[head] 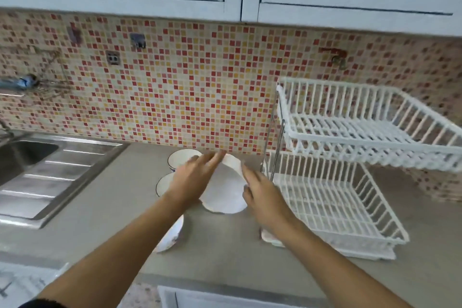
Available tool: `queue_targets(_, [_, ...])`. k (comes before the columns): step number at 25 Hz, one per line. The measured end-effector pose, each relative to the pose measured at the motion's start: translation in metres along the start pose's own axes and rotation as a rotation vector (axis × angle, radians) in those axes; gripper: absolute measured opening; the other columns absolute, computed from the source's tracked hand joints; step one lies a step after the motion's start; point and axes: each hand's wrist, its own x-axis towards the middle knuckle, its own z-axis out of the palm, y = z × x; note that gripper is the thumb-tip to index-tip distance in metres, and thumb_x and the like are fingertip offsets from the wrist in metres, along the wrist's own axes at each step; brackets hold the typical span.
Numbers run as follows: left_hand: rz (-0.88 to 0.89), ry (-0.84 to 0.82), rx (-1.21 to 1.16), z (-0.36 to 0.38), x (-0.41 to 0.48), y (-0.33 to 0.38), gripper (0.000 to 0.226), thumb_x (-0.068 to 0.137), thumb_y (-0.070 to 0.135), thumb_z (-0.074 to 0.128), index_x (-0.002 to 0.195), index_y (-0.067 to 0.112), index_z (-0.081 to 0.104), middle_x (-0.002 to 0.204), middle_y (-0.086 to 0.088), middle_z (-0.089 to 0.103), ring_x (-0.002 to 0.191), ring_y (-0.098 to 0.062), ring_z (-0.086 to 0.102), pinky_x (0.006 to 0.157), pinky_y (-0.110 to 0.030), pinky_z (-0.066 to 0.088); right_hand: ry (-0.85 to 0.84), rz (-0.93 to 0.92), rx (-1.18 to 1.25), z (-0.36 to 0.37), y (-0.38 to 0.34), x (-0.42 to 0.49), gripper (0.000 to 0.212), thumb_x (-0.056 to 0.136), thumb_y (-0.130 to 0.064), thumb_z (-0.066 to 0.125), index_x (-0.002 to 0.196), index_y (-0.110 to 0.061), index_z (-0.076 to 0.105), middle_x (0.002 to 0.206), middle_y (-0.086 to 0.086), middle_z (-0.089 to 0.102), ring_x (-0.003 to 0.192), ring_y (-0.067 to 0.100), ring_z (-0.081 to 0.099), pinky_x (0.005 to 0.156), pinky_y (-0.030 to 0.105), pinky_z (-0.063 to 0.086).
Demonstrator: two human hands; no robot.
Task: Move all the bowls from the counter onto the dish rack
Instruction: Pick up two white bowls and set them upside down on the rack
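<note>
Reaching over the grey counter (225, 245), the left hand (197, 177) and right hand (262, 195) flank a white bowl (225, 190), fingers spread; whether either grips it I cannot tell. More bowls (182, 159) sit left of it, the white dish rack (350, 182) just right.
</note>
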Motion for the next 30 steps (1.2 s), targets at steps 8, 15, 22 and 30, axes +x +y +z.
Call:
queue_targets(8, [-0.108,0.77,-0.635,-0.133,0.083,0.07,0.049,0.093,0.031,0.037,0.133,0.008,0.053,0.099,-0.016,0.072,0.072,-0.015,0.059,0.057,-0.031,0.057,0.083,0.102,0.715,-0.196,-0.014,0.013,0.085,0.07,-0.072,0.036,0.147,-0.048,0.011,0.154,-0.003,0.031,0.139,0.025,0.036,0.113,0.046,0.034])
queue_targets(15, [-0.057,0.151,-0.897,-0.116,0.182,0.121,0.072,0.069,0.023,0.044,0.141,0.024,0.04,0.142,-0.004,0.045,0.125,-0.019,0.044,0.103,-0.044,0.041,0.289,0.056,0.396,-0.261,0.095,0.047,0.106,0.061,-0.069,0.071,0.148,-0.032,0.022,0.144,-0.002,0.041,0.123,0.017,0.049,0.102,0.04,0.045])
queue_targets(22, [-0.173,-0.113,-1.083,-0.051,0.242,0.18,0.06,0.095,0.052,0.034,0.146,0.022,0.027,0.151,-0.007,0.035,0.129,-0.024,0.043,0.101,-0.035,0.04,0.218,0.038,0.247,-0.244,0.19,0.088,0.106,0.067,-0.047,0.08,0.149,-0.023,0.018,0.152,-0.001,0.029,0.135,0.017,0.036,0.104,0.026,0.034])
queue_targets(30, [-0.349,-0.46,-0.948,-0.023,0.269,0.174,0.069,0.092,0.039,0.054,0.146,0.013,0.022,0.144,-0.013,0.043,0.117,-0.026,0.051,0.099,-0.034,0.046,-0.138,0.155,0.183,-0.224,0.229,0.119,0.101,0.052,-0.047,0.086,0.137,-0.023,0.037,0.134,0.001,0.053,0.115,0.021,0.056,0.091,0.037,0.054])
